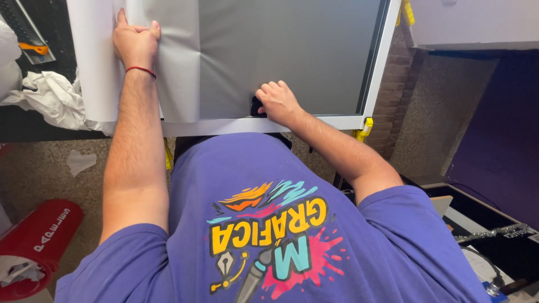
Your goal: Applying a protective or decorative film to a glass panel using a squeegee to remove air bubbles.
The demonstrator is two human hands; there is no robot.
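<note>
The left hand (135, 42) lies flat on a white backing sheet (168, 73), at the far left of the scene. Its fingers are spread a little and pressed down on the paper; it does not grip anything, it only holds the sheet in place. A thin red bracelet (141, 69) is around the wrist.

The right hand (277, 102) is at the near edge of a grey film (292, 50), about in the middle of the scene. The fingers are curled closed around a small black tool (256, 106), which is mostly hidden under the hand, so I cannot tell exactly what kind of tool it is. The tool touches the film near the place where the white sheet ends.

The grey film covers a panel with a white frame (314, 122), which lies on the bench. Yellow clips (364, 129) sit at the right corner of the frame. To the far left, crumpled white paper (48, 98) rests on the dark bench (33, 126). On the floor at the near left lies a red roll (39, 241). The person wears a purple shirt (191, 185) with a colourful print.
</note>
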